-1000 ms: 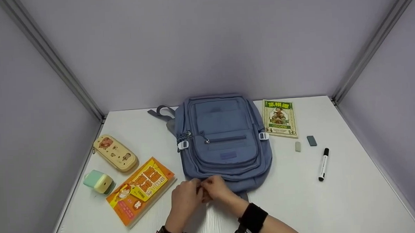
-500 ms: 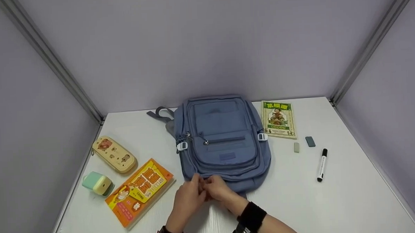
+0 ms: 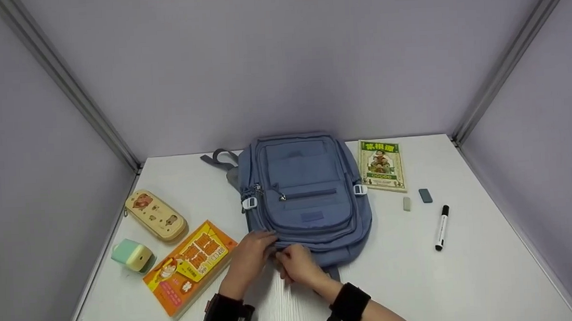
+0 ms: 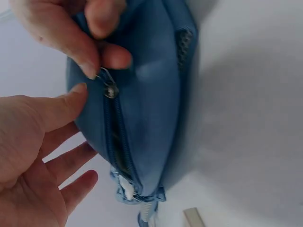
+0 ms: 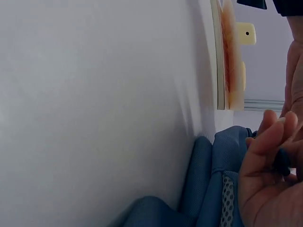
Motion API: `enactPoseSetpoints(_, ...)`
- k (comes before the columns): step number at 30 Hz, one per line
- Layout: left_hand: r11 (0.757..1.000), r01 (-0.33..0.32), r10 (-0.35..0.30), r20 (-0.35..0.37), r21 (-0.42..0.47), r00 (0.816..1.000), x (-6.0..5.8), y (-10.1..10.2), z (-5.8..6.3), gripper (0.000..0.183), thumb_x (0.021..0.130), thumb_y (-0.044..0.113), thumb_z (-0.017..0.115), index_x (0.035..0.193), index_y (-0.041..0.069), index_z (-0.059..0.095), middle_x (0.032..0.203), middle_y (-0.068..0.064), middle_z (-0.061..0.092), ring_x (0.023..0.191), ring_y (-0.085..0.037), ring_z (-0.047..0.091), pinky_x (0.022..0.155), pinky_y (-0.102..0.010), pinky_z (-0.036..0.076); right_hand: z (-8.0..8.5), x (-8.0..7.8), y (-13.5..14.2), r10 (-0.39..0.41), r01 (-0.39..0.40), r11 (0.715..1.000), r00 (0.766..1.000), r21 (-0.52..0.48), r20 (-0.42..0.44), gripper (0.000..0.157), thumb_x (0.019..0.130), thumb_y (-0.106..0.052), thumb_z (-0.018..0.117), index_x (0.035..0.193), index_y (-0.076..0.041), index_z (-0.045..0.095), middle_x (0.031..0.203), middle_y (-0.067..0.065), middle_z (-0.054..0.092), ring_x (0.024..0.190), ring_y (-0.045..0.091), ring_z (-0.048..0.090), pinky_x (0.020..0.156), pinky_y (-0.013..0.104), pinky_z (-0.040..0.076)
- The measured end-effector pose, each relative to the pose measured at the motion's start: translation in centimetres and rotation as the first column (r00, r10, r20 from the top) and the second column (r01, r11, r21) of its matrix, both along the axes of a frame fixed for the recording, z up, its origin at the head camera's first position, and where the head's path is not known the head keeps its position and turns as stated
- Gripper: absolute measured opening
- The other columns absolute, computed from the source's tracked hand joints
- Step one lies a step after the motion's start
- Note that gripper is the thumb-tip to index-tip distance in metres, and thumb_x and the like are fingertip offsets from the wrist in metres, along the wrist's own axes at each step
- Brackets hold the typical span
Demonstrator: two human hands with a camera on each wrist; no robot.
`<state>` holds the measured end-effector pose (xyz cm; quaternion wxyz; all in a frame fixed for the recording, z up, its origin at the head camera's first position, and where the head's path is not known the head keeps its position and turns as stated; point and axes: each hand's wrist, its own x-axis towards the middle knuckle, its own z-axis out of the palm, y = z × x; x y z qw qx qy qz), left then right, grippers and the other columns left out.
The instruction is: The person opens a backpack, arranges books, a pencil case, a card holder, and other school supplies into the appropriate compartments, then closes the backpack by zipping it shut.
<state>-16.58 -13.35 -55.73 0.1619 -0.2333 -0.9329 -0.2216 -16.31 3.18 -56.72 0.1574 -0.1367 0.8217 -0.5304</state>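
A blue backpack [image 3: 303, 179] lies on the white table with its bottom end toward me. My right hand [image 3: 298, 266] is at that end; in the left wrist view its thumb and finger pinch a metal zipper pull [image 4: 110, 87]. Below the pull, the zipper [image 4: 120, 142] is parted along a narrow gap. My left hand [image 3: 251, 253] holds the bag's edge beside the zipper, thumb on the near side and fingers reaching behind, the outer fingers spread. In the right wrist view, fingers of my right hand [image 5: 270, 184] are curled, and the pull is hidden.
An orange book [image 3: 191, 268], a yellow pencil case [image 3: 157, 215] and a green-and-yellow box-like item [image 3: 133, 255] lie left. At right are a green book [image 3: 383, 166], a pale eraser [image 3: 406, 204], a dark eraser-like block [image 3: 425, 196] and a marker [image 3: 442, 228]. Walls enclose the table.
My left hand has moved from beside the right fingertips up and left onto the bag's edge. The right hand stays at the bag's bottom, shifting slightly.
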Motion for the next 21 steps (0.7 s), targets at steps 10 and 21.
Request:
enactPoseSetpoints(10, 0.993, -0.113, 0.115, 0.072, -0.028, 0.991, -0.7, 0.0, -1.4, 0.011, 0.095, 0.019, 0.066, 0.101, 0.015, 0.073, 0.091, -0.003, 0.072, 0.073, -0.025, 0.068, 0.058, -0.039, 0.052, 0.6, -0.4, 2.0, 0.020, -0.005, 0.992, 0.993, 0.128, -0.116, 0.035, 0.101, -0.009, 0.052, 0.073, 0.002, 0.068, 0.045, -0.005, 0.053, 0.034, 0.007, 0.047, 0.037, 0.024, 0.038)
enactPoseSetpoints(21, 0.992, -0.126, 0.125, 0.099, -0.002, 0.987, -0.9, -0.1, -1.8, 0.012, 0.095, 0.023, 0.064, 0.100, 0.016, 0.073, 0.091, -0.003, 0.073, 0.074, -0.026, 0.068, 0.059, -0.041, 0.052, 1.2, -0.7, 6.4, 0.031, -0.014, 0.990, 0.992, 0.138, -0.121, 0.030, 0.100, -0.012, 0.055, 0.075, -0.002, 0.068, 0.050, -0.006, 0.053, 0.038, 0.007, 0.048, 0.040, 0.027, 0.043)
